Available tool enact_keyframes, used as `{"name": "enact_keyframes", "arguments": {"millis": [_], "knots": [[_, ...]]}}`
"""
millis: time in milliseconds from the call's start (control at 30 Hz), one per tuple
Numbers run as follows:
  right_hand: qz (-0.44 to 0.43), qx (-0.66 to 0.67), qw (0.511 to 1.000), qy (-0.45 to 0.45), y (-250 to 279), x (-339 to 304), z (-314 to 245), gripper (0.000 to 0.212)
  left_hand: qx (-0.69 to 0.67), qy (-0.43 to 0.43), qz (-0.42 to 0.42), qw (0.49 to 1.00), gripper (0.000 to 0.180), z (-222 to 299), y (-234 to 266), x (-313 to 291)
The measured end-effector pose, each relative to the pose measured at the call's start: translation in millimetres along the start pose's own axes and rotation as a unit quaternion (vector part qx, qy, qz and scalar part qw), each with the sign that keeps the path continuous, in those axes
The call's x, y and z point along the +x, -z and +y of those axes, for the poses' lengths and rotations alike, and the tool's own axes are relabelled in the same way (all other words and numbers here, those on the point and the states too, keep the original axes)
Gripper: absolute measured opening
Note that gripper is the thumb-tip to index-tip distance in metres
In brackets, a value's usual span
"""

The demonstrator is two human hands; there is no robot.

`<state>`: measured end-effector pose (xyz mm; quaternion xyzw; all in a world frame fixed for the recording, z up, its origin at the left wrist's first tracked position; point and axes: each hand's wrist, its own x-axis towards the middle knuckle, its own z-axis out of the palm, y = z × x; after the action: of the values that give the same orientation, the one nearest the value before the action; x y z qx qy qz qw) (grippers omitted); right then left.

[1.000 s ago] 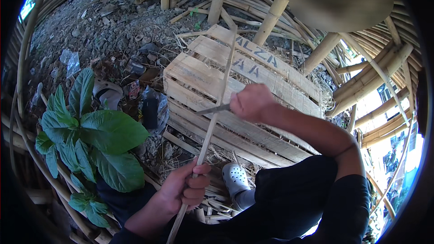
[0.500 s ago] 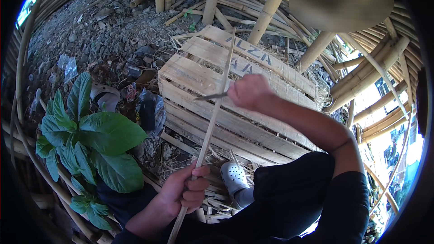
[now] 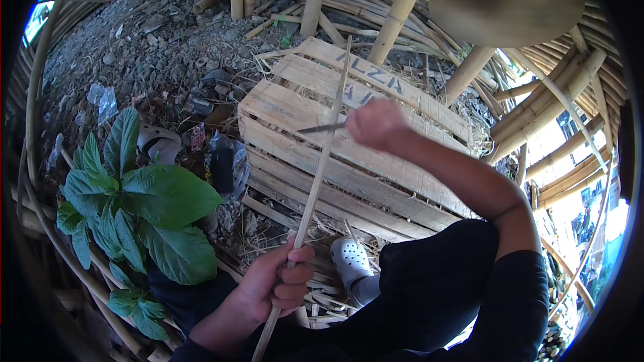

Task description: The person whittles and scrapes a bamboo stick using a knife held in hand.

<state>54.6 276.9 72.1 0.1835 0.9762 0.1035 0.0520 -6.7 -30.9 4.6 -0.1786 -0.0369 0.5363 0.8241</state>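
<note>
A long, pale bamboo strip (image 3: 314, 191) slants up and away from me. My left hand (image 3: 278, 281) is closed around its lower part, with the thumb lying along it. In my right hand (image 3: 377, 124), closed in a fist, is a knife (image 3: 322, 128); the fist hides its handle. The thin dark blade points left and crosses the strip at its upper half, touching or very close to it. Behind the strip lies a slatted wooden crate (image 3: 282, 104), and the strip's far end reaches over the crate's top.
A large-leaved green plant (image 3: 164, 194) stands at the left. Clear plastic scraps (image 3: 104, 102) lie on the stony ground (image 3: 181, 40). My grey clog (image 3: 350, 259) is in front of the crate. Thick bamboo poles (image 3: 402, 10) and stacked bamboo enclose the far and right sides.
My right hand and the knife have moved a little farther up along the strip. My left hand keeps its hold on the strip; the whole view has shifted slightly.
</note>
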Motion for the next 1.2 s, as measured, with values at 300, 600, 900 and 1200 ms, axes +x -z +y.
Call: {"name": "enact_keyframes", "arguments": {"millis": [300,600,900,1200], "knots": [[0.067,-0.029,0.994,-0.085,-21,12,36,0.042,0.014,0.023,0.005,1.0,0.032,-3,4,6],[0.054,-0.007,0.991,-0.125,-19,-3,39,0.045,0.004,0.022,0.005,1.0,0.031,2,9,7],[0.011,0.067,0.984,-0.163,-12,8,35,0.05,0.014,0.007,0.025,1.0,0.03,4,7,5],[0.011,0.226,0.961,-0.16,16,1,7,0.062,0.036,-0.025,0.012,0.999,0.032,13,0,-3]]}}
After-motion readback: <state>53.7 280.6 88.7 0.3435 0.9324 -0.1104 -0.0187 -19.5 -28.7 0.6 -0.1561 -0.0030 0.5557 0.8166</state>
